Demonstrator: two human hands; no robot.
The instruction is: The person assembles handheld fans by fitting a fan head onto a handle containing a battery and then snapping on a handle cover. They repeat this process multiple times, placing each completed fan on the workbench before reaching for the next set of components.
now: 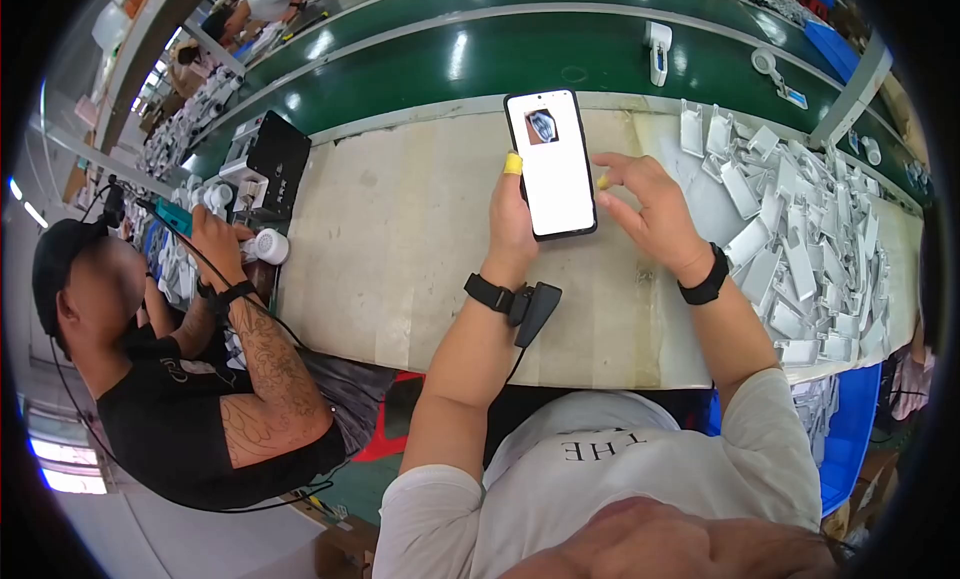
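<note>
A smartphone [562,189] with a black edge and a mostly white lit screen is held upright over the table. My left hand [512,219] grips it along its left side, the thumb, wrapped in yellow, lying on the edge. A small dark picture shows near the top of the screen. My right hand [655,211] is just right of the phone, apart from it, with fingers spread and slightly bent and nothing in them. One of its fingertips also has a yellow cover. Black bands circle both wrists, and a small black device hangs at the left one.
White plastic parts [800,239] lie heaped on the table's right side, above a blue bin [850,434]. A green conveyor [400,84] runs behind the table [390,239], carrying white devices [658,54]. At left, a co-worker [190,379] holds a teal tool [172,216] near a black box [275,164].
</note>
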